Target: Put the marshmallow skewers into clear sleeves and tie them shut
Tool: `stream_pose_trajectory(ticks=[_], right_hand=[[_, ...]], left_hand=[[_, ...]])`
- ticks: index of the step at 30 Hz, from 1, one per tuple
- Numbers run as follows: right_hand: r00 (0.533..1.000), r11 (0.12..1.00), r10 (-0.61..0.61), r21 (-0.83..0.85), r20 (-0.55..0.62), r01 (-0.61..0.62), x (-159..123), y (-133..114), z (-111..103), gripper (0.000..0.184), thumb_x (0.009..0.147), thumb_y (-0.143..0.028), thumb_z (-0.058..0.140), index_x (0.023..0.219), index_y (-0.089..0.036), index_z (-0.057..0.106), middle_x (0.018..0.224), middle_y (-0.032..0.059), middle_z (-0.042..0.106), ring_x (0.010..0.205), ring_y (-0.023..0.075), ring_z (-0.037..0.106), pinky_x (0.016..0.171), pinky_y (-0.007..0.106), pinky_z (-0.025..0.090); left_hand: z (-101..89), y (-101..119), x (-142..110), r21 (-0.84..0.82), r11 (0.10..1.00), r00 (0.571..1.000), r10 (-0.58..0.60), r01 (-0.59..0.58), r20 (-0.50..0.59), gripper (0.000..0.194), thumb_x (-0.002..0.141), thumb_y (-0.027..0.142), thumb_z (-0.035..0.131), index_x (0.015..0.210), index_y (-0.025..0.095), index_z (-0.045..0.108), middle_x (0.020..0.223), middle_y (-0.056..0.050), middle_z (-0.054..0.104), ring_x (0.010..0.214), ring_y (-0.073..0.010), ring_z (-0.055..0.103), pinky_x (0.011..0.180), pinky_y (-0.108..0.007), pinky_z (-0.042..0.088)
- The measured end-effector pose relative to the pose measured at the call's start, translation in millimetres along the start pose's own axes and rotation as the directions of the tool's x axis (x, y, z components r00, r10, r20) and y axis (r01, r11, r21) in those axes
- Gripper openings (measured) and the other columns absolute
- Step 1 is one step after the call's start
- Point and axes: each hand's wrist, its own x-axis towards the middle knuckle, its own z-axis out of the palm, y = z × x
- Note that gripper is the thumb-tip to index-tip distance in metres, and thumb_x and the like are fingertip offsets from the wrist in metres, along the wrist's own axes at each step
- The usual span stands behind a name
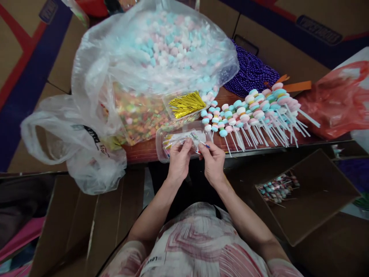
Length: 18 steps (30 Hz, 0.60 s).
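My left hand (180,158) and my right hand (213,159) meet at the table's front edge, fingertips pinched on a small clear plastic bag (196,137) with coloured print. A bit of dark blue shows at my right fingertips, too small to make out. Just behind my left hand sits a clear plastic tub (160,143) with more small printed bags in it. To the right, many pastel marshmallow pops (242,114) on white sticks lie in rows, sticks toward me. Gold twist ties (187,104) fill a small clear box behind the tub.
A large clear bag of pastel marshmallows (173,42) and a bag of orange-green candies (138,115) stand behind. Purple bead strings (250,69), a red plastic bag (337,100) and a white bag (95,161) lie around. An open carton (314,192) below right holds finished-looking pops (278,188).
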Motion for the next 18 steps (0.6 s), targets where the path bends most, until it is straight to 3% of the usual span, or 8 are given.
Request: stream_pose_trajectory(ticks=[3,5,10,14,18], right_hand=[[0.997,0.993,-0.034,-0.107,0.063,0.041,2,-7,-6,0.047,0.091,-0.046,0.067,0.057,-0.020,0.047,0.056,-0.0059,0.039,0.055,0.0097,0.034,0.055,0.027,0.028],[0.995,0.988,-0.047,-0.143,0.089,0.059,3,-9,-9,0.041,0.090,-0.041,0.067,0.060,-0.020,0.049,0.058,-0.0058,0.040,0.057,0.0098,0.035,0.056,0.027,0.030],[1.000,0.997,0.011,-0.083,0.027,-0.008,5,-7,-11,0.020,0.084,-0.034,0.073,0.075,-0.021,0.061,0.065,-0.0060,0.048,0.060,0.0105,0.039,0.059,0.026,0.033],[0.999,0.996,0.023,-0.092,0.040,-0.020,8,-10,-15,0.031,0.085,-0.037,0.072,0.066,-0.020,0.054,0.062,-0.0061,0.042,0.061,0.0107,0.036,0.059,0.027,0.031],[0.997,0.987,-0.014,-0.158,0.075,0.025,9,-16,-20,0.037,0.087,-0.038,0.069,0.062,-0.020,0.048,0.063,-0.0051,0.038,0.064,0.0113,0.035,0.061,0.027,0.031]], left_hand=[[-5.4,5,2,-0.014,0.999,0.997,-0.043,0.043,-0.057,0.037,0.053,0.037,0.099,0.072,0.018,0.073,0.079,0.000,0.076,0.068,-0.0108,0.068,0.065,-0.022,0.053],[-7.8,9,4,-0.029,0.999,0.996,-0.034,0.031,-0.084,0.037,0.049,0.031,0.100,0.070,0.018,0.072,0.078,0.000,0.076,0.069,-0.0110,0.069,0.067,-0.022,0.054],[-8.3,6,3,0.020,0.994,0.989,0.113,-0.112,-0.097,0.034,0.055,0.028,0.099,0.077,0.018,0.076,0.079,0.001,0.075,0.072,-0.0102,0.069,0.071,-0.021,0.054],[-9.6,-2,1,0.010,0.992,0.988,0.123,-0.123,-0.098,0.033,0.063,0.037,0.096,0.072,0.018,0.071,0.072,0.002,0.071,0.066,-0.0085,0.066,0.061,-0.019,0.050],[-12.0,0,6,0.027,0.994,0.992,0.104,-0.102,-0.075,0.030,0.069,0.040,0.093,0.081,0.020,0.074,0.082,0.001,0.075,0.073,-0.0101,0.069,0.067,-0.022,0.053]])
